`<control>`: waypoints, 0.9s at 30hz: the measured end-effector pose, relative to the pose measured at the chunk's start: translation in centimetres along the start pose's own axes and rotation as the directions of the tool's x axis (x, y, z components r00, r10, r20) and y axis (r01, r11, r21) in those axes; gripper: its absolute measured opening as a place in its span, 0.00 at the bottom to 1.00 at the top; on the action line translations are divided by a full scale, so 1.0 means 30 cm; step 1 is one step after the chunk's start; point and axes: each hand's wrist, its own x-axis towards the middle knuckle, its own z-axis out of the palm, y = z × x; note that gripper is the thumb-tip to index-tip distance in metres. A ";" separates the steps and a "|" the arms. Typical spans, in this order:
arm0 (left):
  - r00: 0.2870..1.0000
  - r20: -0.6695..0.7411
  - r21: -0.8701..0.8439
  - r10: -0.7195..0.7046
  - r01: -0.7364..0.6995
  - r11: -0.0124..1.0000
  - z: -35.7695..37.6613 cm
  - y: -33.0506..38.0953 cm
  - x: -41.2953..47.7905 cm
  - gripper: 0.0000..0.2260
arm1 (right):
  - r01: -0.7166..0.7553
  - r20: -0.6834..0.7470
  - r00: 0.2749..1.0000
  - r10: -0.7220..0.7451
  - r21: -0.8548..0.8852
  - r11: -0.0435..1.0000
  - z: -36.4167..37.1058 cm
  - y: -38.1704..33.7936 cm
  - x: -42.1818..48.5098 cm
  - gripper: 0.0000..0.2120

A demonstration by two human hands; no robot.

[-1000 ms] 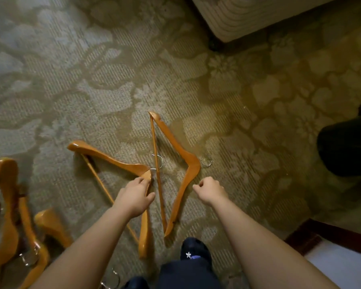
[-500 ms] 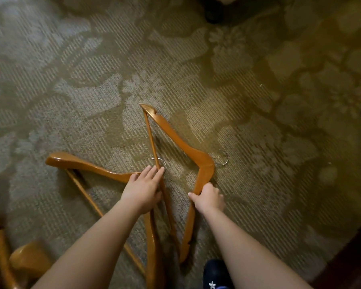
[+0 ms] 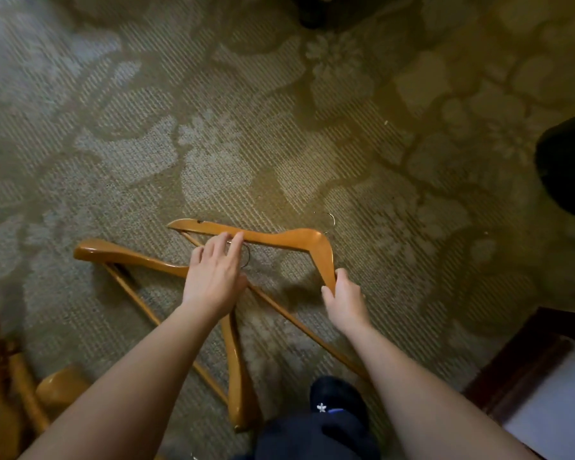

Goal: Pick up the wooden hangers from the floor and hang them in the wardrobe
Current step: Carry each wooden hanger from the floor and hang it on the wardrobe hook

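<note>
Two orange wooden hangers lie crossed on the patterned carpet. My right hand (image 3: 344, 298) grips the right arm of the nearer-right hanger (image 3: 292, 239), whose metal hook points away from me. That hanger is tilted, its right side raised. My left hand (image 3: 214, 275) reaches over the top of the left hanger (image 3: 127, 255) with straight fingers, fingertips touching the right hanger's upper arm and covering the left hanger's metal hook. I cannot tell whether the left hand grips anything.
More wooden hangers (image 3: 20, 390) are piled at the lower left edge. A dark shape (image 3: 568, 167) sits at the right edge, and dark wooden furniture with a white surface (image 3: 551, 386) fills the lower right corner. My dark shoe (image 3: 336, 398) stands below the hangers.
My right hand has taken hold of the right hanger and swung it, so its long arm now runs left to right. My left hand slid forward over the other hanger's hook.
</note>
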 end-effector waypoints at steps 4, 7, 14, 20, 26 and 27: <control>1.000 -0.009 -0.030 0.029 -0.029 0.999 -0.087 0.040 -0.067 0.33 | 0.087 -0.019 0.996 -0.086 0.078 0.993 -0.108 0.001 -0.103 0.19; 0.999 -0.026 -0.030 0.046 -0.047 0.998 -0.173 0.059 -0.133 0.32 | 0.163 -0.014 0.987 -0.163 0.073 0.984 -0.181 -0.025 -0.183 0.18; 0.992 0.117 -0.202 -0.042 0.065 0.977 -0.391 0.068 -0.346 0.15 | 0.388 0.093 0.919 -0.383 -0.042 0.921 -0.380 -0.108 -0.447 0.14; 0.973 0.215 -0.426 -0.083 0.170 0.888 -0.599 0.045 -0.706 0.12 | 0.362 0.227 0.915 -0.332 -0.104 0.926 -0.565 -0.193 -0.725 0.17; 0.956 0.251 -0.468 -0.151 0.256 0.846 -0.812 0.033 -1.096 0.13 | 0.434 0.465 0.827 -0.317 -0.169 0.885 -0.733 -0.314 -1.054 0.16; 0.957 0.248 -0.474 -0.153 0.258 0.842 -0.850 0.031 -1.148 0.15 | 0.443 0.493 0.812 -0.313 -0.170 0.880 -0.759 -0.333 -1.109 0.17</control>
